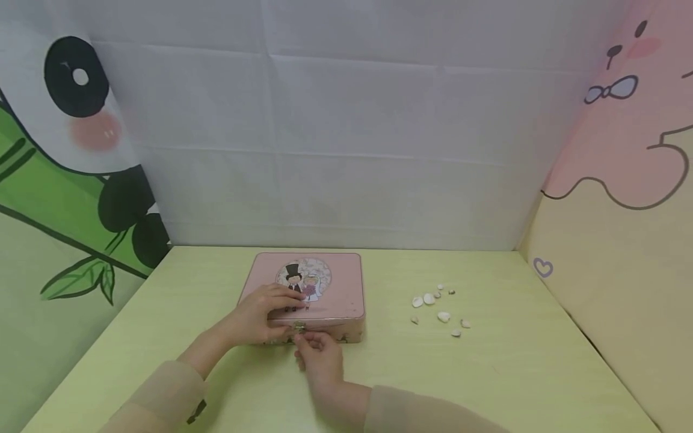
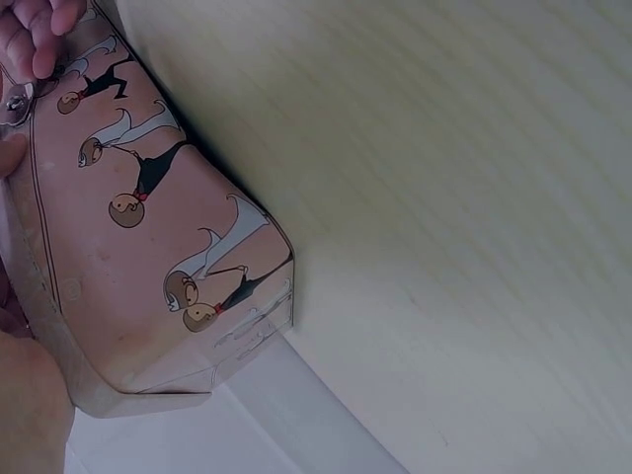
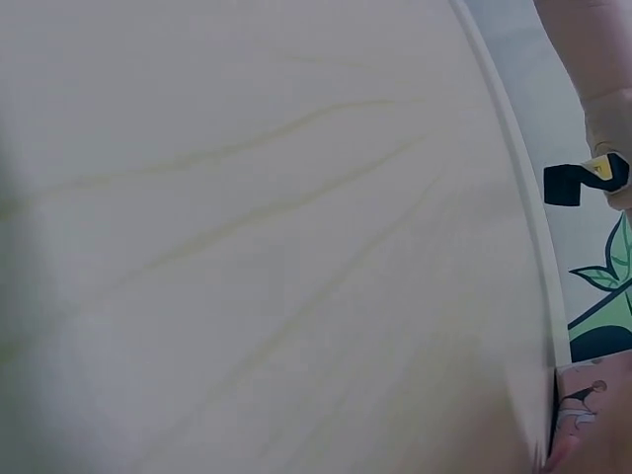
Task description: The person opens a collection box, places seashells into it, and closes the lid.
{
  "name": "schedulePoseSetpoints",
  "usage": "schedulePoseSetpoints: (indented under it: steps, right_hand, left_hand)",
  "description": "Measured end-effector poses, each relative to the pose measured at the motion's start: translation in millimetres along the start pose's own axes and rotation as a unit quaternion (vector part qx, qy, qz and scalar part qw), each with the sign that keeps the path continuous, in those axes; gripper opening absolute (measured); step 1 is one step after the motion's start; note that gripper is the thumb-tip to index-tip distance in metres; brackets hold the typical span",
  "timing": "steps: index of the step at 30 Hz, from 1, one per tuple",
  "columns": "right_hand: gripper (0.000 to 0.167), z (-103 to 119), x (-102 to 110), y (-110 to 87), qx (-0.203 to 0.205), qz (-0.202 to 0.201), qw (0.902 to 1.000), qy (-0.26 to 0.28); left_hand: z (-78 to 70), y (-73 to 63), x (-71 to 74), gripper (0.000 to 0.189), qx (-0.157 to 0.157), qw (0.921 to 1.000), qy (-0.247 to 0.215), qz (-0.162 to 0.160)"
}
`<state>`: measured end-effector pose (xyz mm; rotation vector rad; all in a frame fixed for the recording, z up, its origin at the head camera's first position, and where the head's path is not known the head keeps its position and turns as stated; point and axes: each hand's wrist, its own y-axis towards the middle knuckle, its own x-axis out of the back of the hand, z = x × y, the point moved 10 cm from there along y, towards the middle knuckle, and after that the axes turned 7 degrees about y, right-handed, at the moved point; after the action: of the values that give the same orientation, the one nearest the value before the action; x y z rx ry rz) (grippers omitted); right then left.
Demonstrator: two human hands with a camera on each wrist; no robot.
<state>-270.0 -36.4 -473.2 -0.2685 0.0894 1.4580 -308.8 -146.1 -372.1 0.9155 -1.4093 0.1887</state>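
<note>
A pink tin box (image 1: pixel 325 304), its lid printed with a cartoon wedding couple, lies on the table with the lid down. My left hand (image 1: pixel 267 313) rests over the lid's front left part, fingers extended across the top and thumb against the front near a small metal clasp (image 1: pixel 299 326). Just below the clasp is my right hand (image 1: pixel 322 358), fingers bent and thumb tip at the box's front. In the left wrist view, right fingertips (image 2: pixel 35 35) are beside the clasp (image 2: pixel 17 104); whether they pinch it is unclear. The right wrist view shows mostly tabletop, with one box corner (image 3: pixel 583 395).
Several small white seashells (image 1: pixel 429 299) lie scattered on the pale wood-grain table (image 1: pixel 487 379), right of the box. A white cloth wall (image 1: pixel 346 150) stands behind, with printed cartoon panels on both sides. A dark strap (image 3: pixel 583 183) hangs at the left wrist.
</note>
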Motion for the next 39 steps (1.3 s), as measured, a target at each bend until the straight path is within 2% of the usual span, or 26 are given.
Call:
schedulePoseSetpoints:
  steps: [6, 15, 21, 29, 34, 39]
  right_hand:
    - [0.024, -3.9, 3.3, 5.4, -0.015, -0.018, 0.9997, -0.009]
    - [0.02, 3.7, 3.1, 7.4, 0.003, 0.005, 0.9991, -0.041]
    - [0.024, 6.2, 5.9, 10.9, 0.007, 0.047, 0.997, -0.06]
    - [0.027, 15.3, 16.9, 8.2, 0.004, 0.119, 0.9874, -0.104]
    - [0.029, 22.0, 32.6, 3.8, -0.004, 0.144, 0.9802, -0.136]
    - [0.032, 23.0, 56.6, 7.7, -0.007, 0.156, 0.975, -0.159]
  left_hand:
    - [0.5, -1.0, -0.7, 0.048, 0.004, 1.0, -0.004, 0.003]
    - [2.6, 0.1, -2.2, 0.05, 0.003, 1.0, -0.001, 0.005]
    - [2.0, -0.3, -1.9, 0.049, 0.0, 1.0, 0.002, 0.005]
    - [-0.3, -2.1, -0.4, 0.049, -0.008, 0.9998, 0.019, 0.005]
    - [-2.9, -0.6, -1.9, 0.05, -0.009, 0.9995, 0.027, 0.016]
    - [-6.4, 0.9, -2.8, 0.053, -0.007, 0.9991, 0.034, 0.025]
